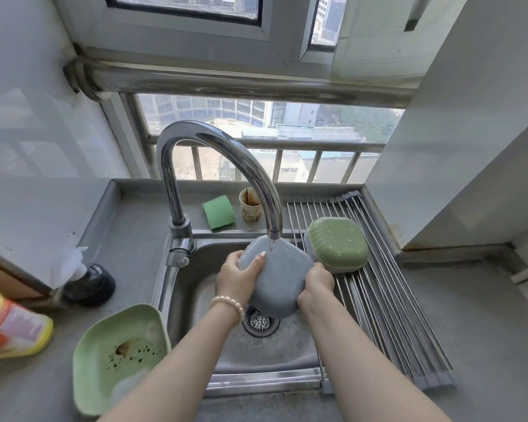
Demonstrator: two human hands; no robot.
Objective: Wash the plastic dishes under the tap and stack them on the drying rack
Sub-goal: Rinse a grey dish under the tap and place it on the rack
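The soiled green dish [121,357] waits on the bench left of the sink [287,354]. Over the sink, left hand [238,277] and right hand [316,286] clasp the grey dish [279,278] under the tap [226,166]; best to turn it slowly so water reaches every side.

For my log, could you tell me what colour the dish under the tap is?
Grey-blue dish, head view.

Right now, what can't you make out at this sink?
- Inside of the grey dish: turned away from the head view.
- Right hand fingers: behind the dish.
- Dish under the green one: mostly covered.
- Bottle: cut off at the left edge.
- Cup print: too small.
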